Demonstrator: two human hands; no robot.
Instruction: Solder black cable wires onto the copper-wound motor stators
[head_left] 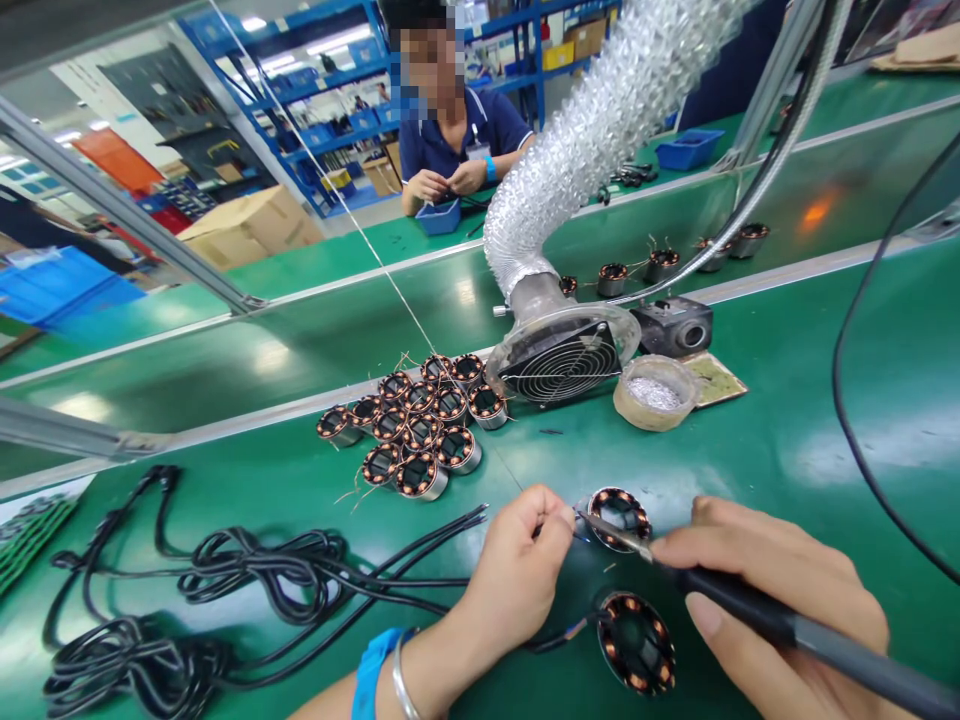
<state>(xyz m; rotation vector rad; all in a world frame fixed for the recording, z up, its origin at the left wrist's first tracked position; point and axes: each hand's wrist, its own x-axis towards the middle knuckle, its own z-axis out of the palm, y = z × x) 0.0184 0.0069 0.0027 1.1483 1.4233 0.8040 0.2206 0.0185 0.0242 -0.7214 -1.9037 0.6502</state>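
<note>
My right hand (787,600) is wrapped around a soldering iron (742,595) with a dark handle. Its metal tip points left, over a copper-wound stator ring (621,518). My left hand (521,565) is closed in a pinch just left of that tip. A thin strand of solder wire (390,282) runs down from the upper left into its fingers. Fine wire ends show at the fingertips, close to the iron's tip; which other strands the hand grips is hidden. Below lies a second stator ring (637,642), with a black cable joined at its left side.
Several stators (420,475) stand clustered at the back. Coiled black cables (262,575) lie left. A fume fan (562,362) on a foil duct (592,130) stands behind my hands, beside a solder bowl (654,393). A person (457,140) sits across the bench, handling something small.
</note>
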